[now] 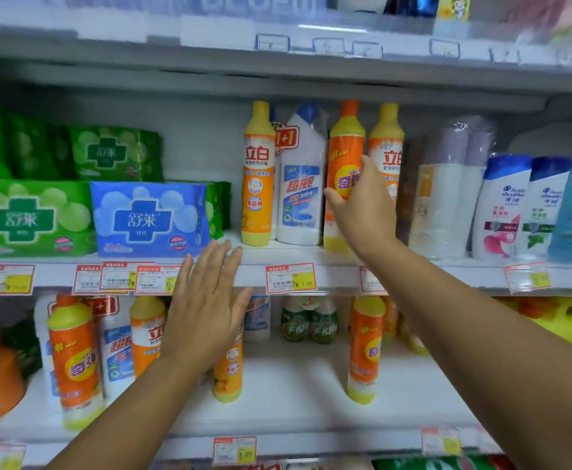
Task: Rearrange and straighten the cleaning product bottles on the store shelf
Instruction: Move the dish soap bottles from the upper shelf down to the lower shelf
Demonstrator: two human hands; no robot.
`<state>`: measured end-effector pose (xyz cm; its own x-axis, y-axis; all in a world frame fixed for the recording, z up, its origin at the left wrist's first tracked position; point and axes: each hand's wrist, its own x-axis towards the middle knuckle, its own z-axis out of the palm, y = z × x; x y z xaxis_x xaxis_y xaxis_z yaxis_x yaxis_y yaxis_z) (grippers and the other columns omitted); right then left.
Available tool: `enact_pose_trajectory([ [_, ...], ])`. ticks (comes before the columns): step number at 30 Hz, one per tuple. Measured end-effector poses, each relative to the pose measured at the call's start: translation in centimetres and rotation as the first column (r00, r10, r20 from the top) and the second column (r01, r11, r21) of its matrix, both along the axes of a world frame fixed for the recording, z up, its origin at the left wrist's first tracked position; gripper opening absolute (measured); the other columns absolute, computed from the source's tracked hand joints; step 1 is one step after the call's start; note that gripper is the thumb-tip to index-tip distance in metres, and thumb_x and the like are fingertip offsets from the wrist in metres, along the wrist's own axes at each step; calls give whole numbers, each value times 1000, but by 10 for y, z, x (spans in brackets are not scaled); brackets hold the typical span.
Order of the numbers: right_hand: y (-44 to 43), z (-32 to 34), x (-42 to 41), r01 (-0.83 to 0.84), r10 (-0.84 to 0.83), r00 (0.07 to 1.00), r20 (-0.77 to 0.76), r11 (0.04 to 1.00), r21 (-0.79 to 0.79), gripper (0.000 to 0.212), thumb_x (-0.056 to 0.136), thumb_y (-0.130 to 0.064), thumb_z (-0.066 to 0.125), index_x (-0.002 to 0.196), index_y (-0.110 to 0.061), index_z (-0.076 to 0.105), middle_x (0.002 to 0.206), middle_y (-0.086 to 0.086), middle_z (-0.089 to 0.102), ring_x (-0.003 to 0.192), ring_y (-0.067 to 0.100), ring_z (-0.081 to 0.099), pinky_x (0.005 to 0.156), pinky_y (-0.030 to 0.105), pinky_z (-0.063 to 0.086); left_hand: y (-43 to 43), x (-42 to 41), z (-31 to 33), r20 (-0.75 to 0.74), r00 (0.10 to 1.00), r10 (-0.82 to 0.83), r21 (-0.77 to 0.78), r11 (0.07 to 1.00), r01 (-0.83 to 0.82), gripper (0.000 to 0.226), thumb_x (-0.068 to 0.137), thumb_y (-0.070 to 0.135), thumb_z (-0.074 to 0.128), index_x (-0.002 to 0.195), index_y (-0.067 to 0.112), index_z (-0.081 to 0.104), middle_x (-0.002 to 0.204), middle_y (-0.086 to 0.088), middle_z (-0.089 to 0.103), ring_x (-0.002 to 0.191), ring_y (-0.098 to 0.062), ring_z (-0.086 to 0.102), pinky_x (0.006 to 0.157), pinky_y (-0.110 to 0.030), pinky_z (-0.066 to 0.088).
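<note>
On the middle white metal shelf (298, 256) I see four plastic cleaning bottles in a row: a yellow-capped orange dish soap bottle (258, 174), a white toilet-cleaner bottle with a blue cap and blue label (301, 184), an orange bottle with an orange cap and yellow shoulder (344, 154), and just beside it another yellow-capped orange bottle (387, 144). They are opaque, so I cannot tell how full they are. My right hand (362, 205) wraps the orange-capped bottle, thumb on its left side and fingers round its right; the bottle leans slightly. My left hand (206, 303) is spread flat with its fingers together, palm toward the shelf edge, holding nothing.

Left of the bottles lie green and blue soft packs (149, 218). To the right stand a plastic-wrapped bundle of pale cylinders (447, 191) and white and blue shampoo bottles (525, 205). Red-and-white price tags (290, 278) line the shelf edge. The lower shelf (294, 395) carries more orange, white and green bottles, spaced unevenly. An upper shelf (278, 66) runs overhead, its goods blurred.
</note>
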<state>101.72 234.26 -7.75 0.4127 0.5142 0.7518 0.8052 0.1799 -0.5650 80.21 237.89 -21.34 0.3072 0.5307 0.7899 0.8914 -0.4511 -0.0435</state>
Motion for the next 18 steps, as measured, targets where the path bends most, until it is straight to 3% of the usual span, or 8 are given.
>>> enact_pose_trajectory([
  [3, 18, 1, 4, 151, -151, 988, 1, 986, -71, 79, 81, -50, 68, 142, -19, 29, 131, 5, 53, 115, 28, 56, 88, 43, 49, 2, 0, -1, 5, 1000, -8, 5, 1000, 8, 60, 96, 47, 26, 149, 19, 24, 154, -4, 29, 145, -19, 18, 120, -39, 2],
  [7, 32, 4, 7, 226, -227, 974, 5, 967, -117, 71, 77, -47, 73, 129, -15, 38, 126, 8, 55, 110, 31, 58, 84, 44, 50, 4, 0, -3, 13, 1000, -19, 6, 1000, 19, 60, 96, 48, 27, 148, 19, 24, 154, -3, 29, 145, -19, 18, 120, -38, 0],
  [13, 8, -1, 6, -103, 103, 995, 15, 994, 34, 69, 76, -39, 77, 131, -23, 38, 127, -2, 55, 110, 18, 57, 85, 35, 52, 4, 0, -3, 16, 1000, -20, 20, 1000, 20, 60, 96, 48, 29, 148, 19, 25, 154, -3, 29, 145, -19, 19, 121, -38, 0],
  [18, -64, 8, -15, -285, 277, 959, 66, 932, 225, 69, 75, -28, 79, 130, -21, 38, 117, -13, 54, 102, 3, 55, 77, 8, 44, 4, -1, -3, 15, 1000, -17, 8, 1000, 17, 60, 96, 50, 27, 149, 21, 22, 155, -3, 28, 145, -18, 18, 120, -37, -1],
])
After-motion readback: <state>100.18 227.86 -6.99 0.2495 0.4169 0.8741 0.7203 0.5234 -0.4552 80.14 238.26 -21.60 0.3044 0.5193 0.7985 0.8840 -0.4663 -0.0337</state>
